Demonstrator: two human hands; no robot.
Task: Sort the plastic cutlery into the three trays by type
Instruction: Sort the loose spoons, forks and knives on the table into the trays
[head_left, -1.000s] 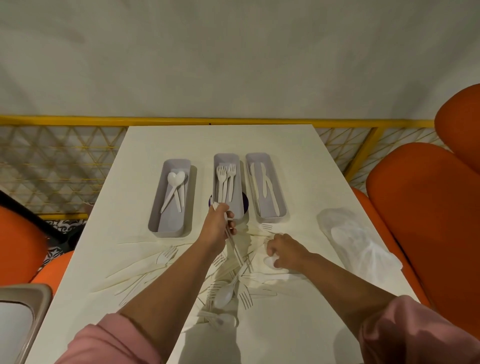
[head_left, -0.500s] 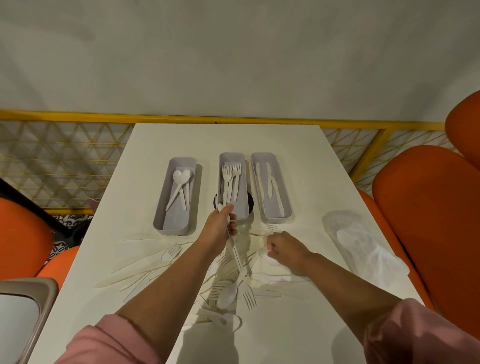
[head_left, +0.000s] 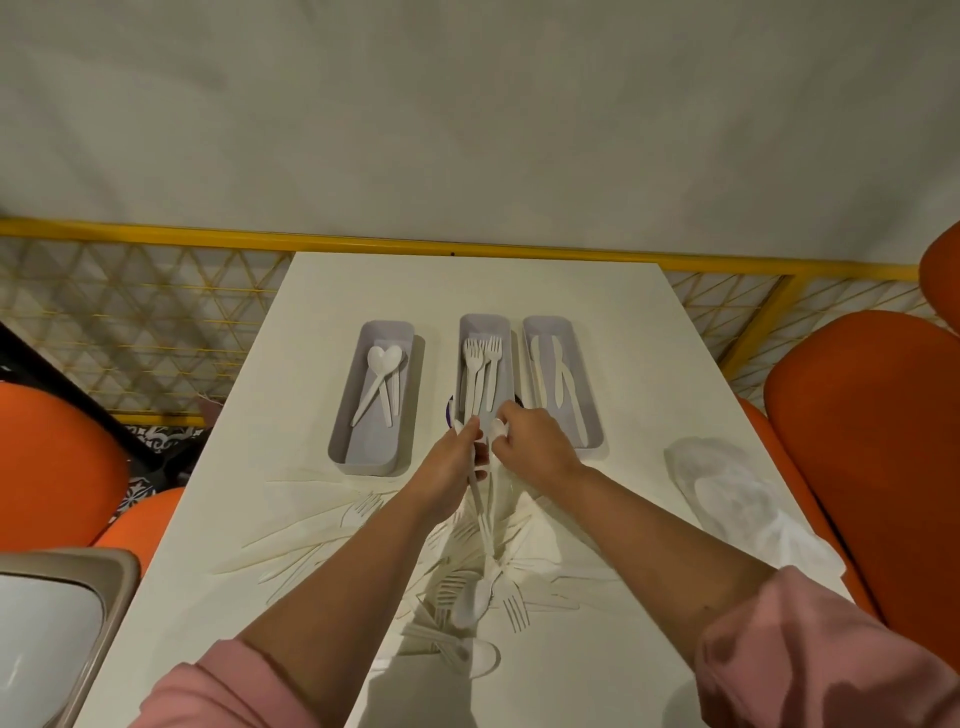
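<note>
Here my left hand (head_left: 451, 462) pinches a thin white plastic fork (head_left: 480, 512), and my right hand (head_left: 535, 441) closes on a glossy spoon (head_left: 497, 429), both over the near end of the rectangular grey middle tray (head_left: 485, 325).

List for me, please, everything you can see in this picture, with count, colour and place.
trays: three, grey, side by side mid-table
spoons: at least two, white, left tray
forks: about three, white, middle tray
knives: a few, white, right tray
loose cutlery: many pieces, white, near side of the table
plastic bag: one, clear, right of the trays
table: one, cream
seats: orange, both sides
left hand: holds white cutlery
right hand: holds a white piece
</note>
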